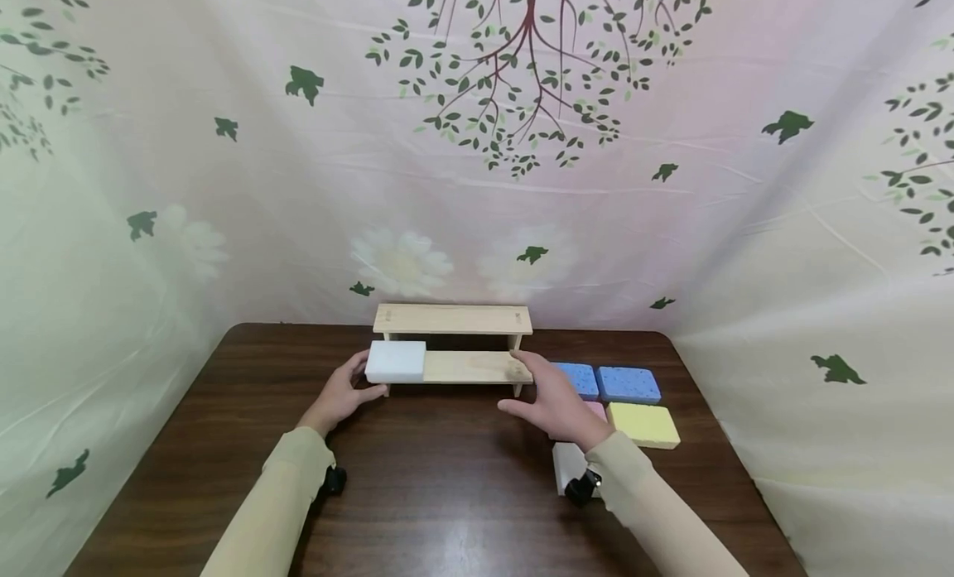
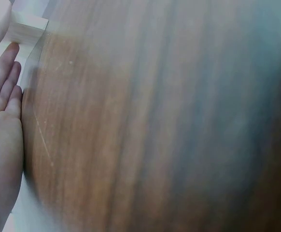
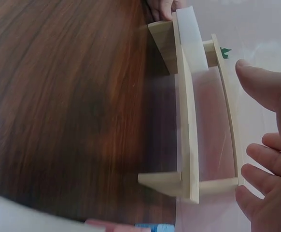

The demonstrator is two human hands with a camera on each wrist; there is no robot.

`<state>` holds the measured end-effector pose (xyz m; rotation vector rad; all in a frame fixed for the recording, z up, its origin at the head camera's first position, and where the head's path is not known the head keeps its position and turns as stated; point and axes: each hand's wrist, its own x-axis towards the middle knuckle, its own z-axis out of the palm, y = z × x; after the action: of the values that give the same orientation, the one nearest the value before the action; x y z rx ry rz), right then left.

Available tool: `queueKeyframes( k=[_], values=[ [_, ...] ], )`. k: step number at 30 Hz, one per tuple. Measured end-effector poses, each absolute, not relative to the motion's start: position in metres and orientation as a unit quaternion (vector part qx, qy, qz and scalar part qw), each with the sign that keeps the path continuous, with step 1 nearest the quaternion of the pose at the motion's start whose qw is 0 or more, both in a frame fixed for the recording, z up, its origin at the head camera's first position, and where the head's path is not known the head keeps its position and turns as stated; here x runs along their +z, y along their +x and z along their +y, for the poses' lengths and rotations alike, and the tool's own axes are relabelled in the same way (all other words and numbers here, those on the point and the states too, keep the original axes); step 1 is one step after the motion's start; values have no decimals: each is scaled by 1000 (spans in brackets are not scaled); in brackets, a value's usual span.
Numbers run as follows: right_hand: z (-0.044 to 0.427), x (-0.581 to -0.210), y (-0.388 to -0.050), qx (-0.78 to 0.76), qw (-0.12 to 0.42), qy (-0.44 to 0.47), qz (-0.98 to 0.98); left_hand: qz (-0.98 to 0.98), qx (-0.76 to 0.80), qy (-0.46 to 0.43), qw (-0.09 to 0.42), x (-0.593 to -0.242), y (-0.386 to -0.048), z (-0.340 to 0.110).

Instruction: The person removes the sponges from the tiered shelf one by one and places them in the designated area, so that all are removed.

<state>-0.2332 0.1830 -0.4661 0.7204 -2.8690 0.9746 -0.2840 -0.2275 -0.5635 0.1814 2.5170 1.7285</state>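
Note:
A small two-tier wooden shelf (image 1: 465,367) stands at the back of the table, with a smooth white sponge-like block (image 1: 396,362) lying at the left end of its lower tier. My left hand (image 1: 341,395) is at that left end, its fingers beside the block and its thumb in front near the shelf's leg. In the left wrist view the fingers (image 2: 7,79) look mostly straight. Over by the shelf's right end is my right hand (image 1: 555,399), thumb and fingers spread apart, holding nothing. The right wrist view shows its palm side facing the shelf (image 3: 191,121).
Right of the shelf lie two blue sponges (image 1: 628,385), a yellow sponge (image 1: 643,425) and a pink one (image 1: 596,409) partly covered by my right hand. A whitish block (image 1: 568,465) lies under my right wrist. Patterned cloth (image 1: 447,188) hangs behind the dark wooden table (image 1: 447,494).

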Motion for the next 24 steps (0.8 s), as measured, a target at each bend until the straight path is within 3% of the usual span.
queueKeyframes(
  k=[24],
  values=[
    [123, -477, -269, 339, -15, 235, -911, 818, 570, 61, 37, -564, -285, -227]
  ],
)
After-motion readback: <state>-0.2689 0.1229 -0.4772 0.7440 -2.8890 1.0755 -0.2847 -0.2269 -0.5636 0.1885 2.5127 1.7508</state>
